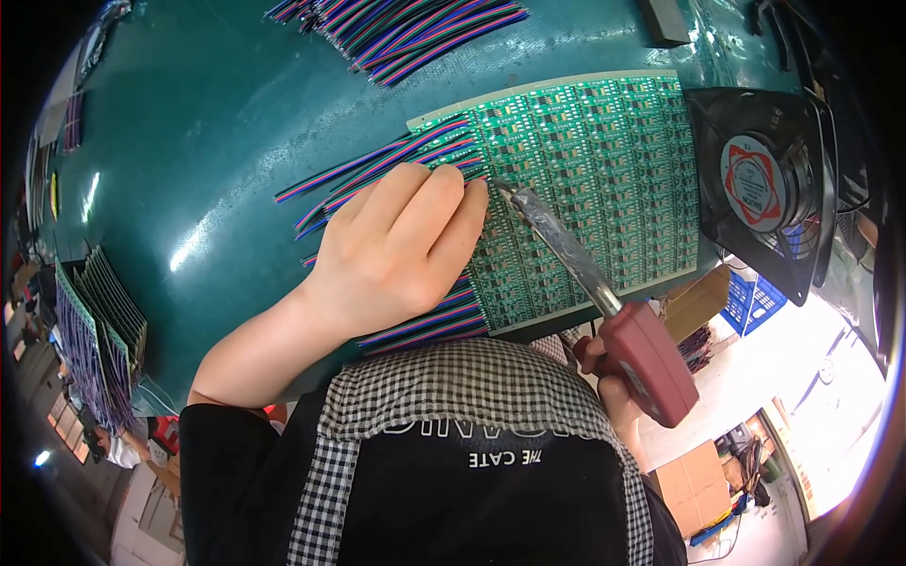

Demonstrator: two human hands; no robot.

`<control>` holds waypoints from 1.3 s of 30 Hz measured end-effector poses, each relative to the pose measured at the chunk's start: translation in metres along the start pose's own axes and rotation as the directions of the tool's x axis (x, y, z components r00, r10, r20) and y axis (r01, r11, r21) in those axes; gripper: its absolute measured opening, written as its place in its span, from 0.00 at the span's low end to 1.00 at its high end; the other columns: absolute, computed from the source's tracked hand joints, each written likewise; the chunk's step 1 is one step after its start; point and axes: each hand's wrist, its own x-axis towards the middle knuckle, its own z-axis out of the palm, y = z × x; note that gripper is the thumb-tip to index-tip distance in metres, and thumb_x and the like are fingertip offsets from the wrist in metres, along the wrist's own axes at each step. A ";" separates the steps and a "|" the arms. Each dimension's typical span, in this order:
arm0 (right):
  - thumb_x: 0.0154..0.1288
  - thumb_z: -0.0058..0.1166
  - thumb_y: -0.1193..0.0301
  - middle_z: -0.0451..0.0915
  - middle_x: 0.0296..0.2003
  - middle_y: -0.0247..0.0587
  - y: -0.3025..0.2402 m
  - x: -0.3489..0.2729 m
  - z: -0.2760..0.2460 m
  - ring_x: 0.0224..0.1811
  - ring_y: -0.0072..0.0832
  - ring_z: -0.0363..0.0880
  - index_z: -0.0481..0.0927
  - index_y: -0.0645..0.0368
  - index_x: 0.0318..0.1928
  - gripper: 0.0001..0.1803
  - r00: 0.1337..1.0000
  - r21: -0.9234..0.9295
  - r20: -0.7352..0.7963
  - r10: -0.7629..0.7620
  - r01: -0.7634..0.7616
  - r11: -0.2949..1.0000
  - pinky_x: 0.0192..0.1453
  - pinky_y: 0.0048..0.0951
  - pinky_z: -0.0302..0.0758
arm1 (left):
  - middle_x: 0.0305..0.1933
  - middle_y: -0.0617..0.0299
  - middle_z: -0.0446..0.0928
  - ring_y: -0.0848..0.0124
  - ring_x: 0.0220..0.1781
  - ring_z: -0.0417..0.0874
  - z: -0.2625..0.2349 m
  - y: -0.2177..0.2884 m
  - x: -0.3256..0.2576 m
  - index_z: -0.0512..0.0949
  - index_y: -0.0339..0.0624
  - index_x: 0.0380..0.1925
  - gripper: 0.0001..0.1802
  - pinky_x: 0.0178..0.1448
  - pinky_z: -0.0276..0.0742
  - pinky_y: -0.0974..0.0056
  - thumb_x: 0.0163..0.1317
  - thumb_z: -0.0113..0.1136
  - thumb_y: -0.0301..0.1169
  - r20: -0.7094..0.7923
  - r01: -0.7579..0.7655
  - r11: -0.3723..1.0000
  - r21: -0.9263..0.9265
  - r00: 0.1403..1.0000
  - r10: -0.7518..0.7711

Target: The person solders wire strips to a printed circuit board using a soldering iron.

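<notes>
A large panel of green circuit boards (585, 179) lies on the green table. Striped ribbon wires (349, 172) in black, red, blue and green run leftward from its left edge, side by side. Over them my left hand (396, 241) is closed, its fingertips pinched at a wire end by the board's edge; the palm hides the grip. My right hand (613, 391) is wrapped round the dark red handle of a soldering iron (651, 363), partly hidden behind it. The iron's metal shaft slants over the panel, its tip beside my left fingertips.
A black fan (760, 184) stands right of the panel. More ribbon wires (425, 33) lie bundled at the far side, near a dark grey block (665, 21). Wired board panels (104, 321) stand at the left edge. A cardboard box (694, 481) and blue crate (753, 300) sit beyond the table.
</notes>
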 end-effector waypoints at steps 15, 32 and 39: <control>0.54 0.65 0.44 0.80 0.50 0.51 -0.006 0.009 0.003 0.46 0.42 0.83 0.73 0.66 0.57 0.42 0.995 0.351 -0.027 0.096 -0.081 0.933 0.47 0.36 0.78 | 0.35 0.54 0.74 0.64 0.30 0.78 0.000 0.002 0.000 0.82 0.32 0.36 0.20 0.31 0.76 0.66 0.37 0.60 0.25 0.023 0.027 0.999 0.018 0.999 -0.027; 0.52 0.66 0.44 0.81 0.48 0.50 -0.009 0.022 0.008 0.46 0.41 0.83 0.75 0.67 0.55 0.43 0.998 0.161 -0.062 0.026 -0.016 0.987 0.49 0.36 0.78 | 0.37 0.56 0.73 0.66 0.33 0.77 0.002 0.001 0.001 0.81 0.31 0.36 0.18 0.32 0.76 0.68 0.41 0.61 0.24 0.003 0.026 0.999 0.019 1.000 -0.026; 0.53 0.67 0.45 0.79 0.42 0.47 -0.032 0.024 0.019 0.24 0.25 0.73 0.69 0.67 0.56 0.43 0.962 0.590 -0.191 0.195 -0.046 0.806 0.25 0.23 0.68 | 0.34 0.60 0.72 0.70 0.33 0.75 0.001 0.001 0.000 0.79 0.32 0.36 0.14 0.30 0.73 0.71 0.46 0.60 0.25 0.032 0.009 0.998 0.055 0.999 -0.011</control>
